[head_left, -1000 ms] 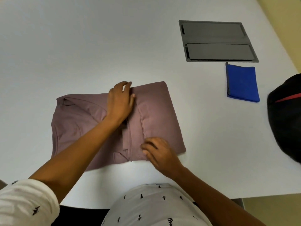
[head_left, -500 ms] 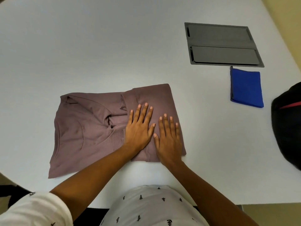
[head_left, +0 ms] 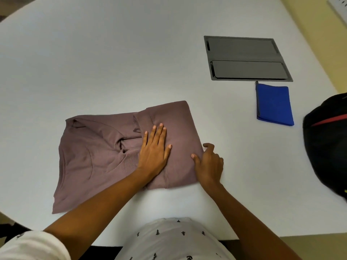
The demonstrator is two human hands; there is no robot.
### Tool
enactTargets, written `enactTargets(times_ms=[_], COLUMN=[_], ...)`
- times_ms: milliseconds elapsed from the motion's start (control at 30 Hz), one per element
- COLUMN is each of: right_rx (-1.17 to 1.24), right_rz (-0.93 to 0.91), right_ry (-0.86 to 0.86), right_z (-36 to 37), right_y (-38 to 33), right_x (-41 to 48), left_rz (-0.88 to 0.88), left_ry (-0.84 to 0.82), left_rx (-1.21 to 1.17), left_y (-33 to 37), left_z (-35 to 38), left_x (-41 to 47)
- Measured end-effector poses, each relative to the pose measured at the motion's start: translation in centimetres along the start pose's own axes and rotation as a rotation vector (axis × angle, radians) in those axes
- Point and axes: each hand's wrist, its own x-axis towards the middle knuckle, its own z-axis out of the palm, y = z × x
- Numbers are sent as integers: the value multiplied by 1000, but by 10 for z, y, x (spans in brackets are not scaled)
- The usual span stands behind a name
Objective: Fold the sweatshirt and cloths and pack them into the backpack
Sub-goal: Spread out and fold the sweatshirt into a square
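A mauve sweatshirt [head_left: 90,158] lies partly folded on the white table [head_left: 112,62], its right part doubled over into a thicker block. My left hand [head_left: 155,150] rests flat on that folded block, fingers spread a little. At the block's right edge sits my right hand [head_left: 209,162], fingers loosely curled, thumb on the fabric, holding nothing. A folded blue cloth [head_left: 273,105] lies to the right. The black backpack [head_left: 326,143] with a red stripe shows at the right edge, partly cut off.
A dark grey recessed panel [head_left: 246,58] is set into the table behind the blue cloth. The table's near edge runs just in front of my torso. Yellow-green floor shows at the right.
My hands first worked at the fold's edge, then pressed flat side by side on the folded block. My right hand has since slid right to the block's edge; my left stays pressing.
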Motion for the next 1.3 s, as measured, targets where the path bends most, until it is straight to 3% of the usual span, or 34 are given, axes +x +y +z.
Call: enactTargets(times_ms=[200,433,667,867,1033,1300], right_rx=[-119,-384,-117,36,-50,17], right_rz=[-97,-440,-605,-607,-785,-843], right_ry=[174,238,258,164,99,440], right_z=[-33,-58,-45,-20,-25,-40], right_y=[7,31,42,87,94,81], right_x=[68,148,88,43,44,42], left_rz=[71,109,-102,-258,-266,-306], left_ry=[-37,-61,167,14,-50,109], left_rx=[-96,-235,-275,-153,-143,-170], left_y=[22,52,30,9,14,13], left_z=[-7,-20,-47,-54,-59,-85], left_x=[19,59,108,138,144,141])
